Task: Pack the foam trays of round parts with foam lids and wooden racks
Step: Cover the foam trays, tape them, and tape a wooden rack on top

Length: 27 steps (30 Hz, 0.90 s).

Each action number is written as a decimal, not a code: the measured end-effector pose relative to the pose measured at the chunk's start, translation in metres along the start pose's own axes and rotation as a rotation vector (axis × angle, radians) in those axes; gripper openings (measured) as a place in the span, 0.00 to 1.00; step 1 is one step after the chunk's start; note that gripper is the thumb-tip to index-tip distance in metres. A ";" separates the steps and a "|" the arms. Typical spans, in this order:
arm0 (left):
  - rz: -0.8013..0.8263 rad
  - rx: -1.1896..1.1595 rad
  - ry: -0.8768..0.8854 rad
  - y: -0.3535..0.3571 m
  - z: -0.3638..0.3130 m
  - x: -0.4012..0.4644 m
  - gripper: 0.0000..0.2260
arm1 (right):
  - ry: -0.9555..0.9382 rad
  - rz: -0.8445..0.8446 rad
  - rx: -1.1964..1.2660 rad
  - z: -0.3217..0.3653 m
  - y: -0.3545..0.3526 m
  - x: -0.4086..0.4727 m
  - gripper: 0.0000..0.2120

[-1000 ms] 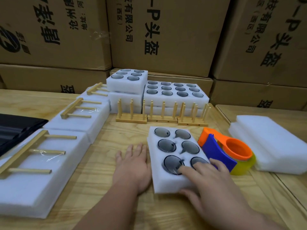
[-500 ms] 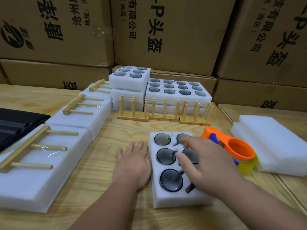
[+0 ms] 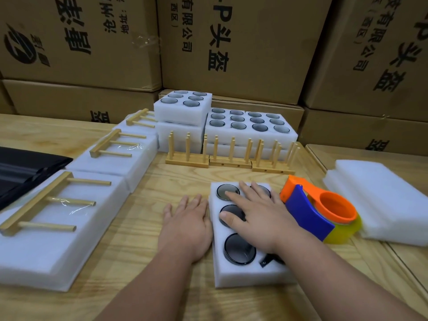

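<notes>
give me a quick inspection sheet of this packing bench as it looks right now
surface: wooden table, bare between the foam.
job's things: open foam tray of round parts at front; filled trays stacked behind; upright wooden racks; packed trays with racks on top at left; foam lids at right.
clutter: tape dispenser; black sheet.
grips: left hand flat beside tray; right hand flat on parts.
cables: nothing seen.
surroundings: cardboard cartons.

Cardboard boxes (image 3: 231,42) printed with black characters stand stacked behind the wooden table (image 3: 143,228) — an orange-and-blue tape dispenser (image 3: 319,209) at right, something flat and black (image 3: 25,163) at left.
</notes>
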State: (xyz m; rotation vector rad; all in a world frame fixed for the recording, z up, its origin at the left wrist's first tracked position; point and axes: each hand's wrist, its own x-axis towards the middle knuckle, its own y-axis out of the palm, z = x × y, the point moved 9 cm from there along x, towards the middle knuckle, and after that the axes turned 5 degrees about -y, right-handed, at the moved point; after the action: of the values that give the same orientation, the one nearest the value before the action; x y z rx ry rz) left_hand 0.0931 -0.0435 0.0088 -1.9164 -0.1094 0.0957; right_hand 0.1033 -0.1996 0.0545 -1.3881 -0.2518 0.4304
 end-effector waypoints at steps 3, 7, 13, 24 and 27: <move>-0.006 -0.009 0.001 0.000 0.000 0.001 0.25 | 0.029 -0.029 -0.008 0.002 -0.002 -0.007 0.40; -0.014 -0.012 -0.003 0.000 0.001 0.000 0.25 | 0.069 -0.069 -0.025 0.007 0.001 -0.020 0.41; -0.019 -0.001 -0.007 0.000 0.002 0.001 0.25 | 0.132 -0.125 -0.044 0.015 0.005 -0.035 0.40; -0.034 0.041 -0.015 0.003 0.004 0.004 0.25 | 0.155 -0.107 0.013 0.015 0.007 -0.040 0.37; -0.042 0.043 -0.019 0.003 0.006 0.004 0.25 | 0.122 -0.158 0.104 0.015 -0.002 -0.042 0.34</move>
State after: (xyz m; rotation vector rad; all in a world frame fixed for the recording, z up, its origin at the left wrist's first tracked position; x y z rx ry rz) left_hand 0.0969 -0.0385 0.0043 -1.8692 -0.1593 0.0867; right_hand 0.0597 -0.2052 0.0626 -1.2770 -0.2340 0.2243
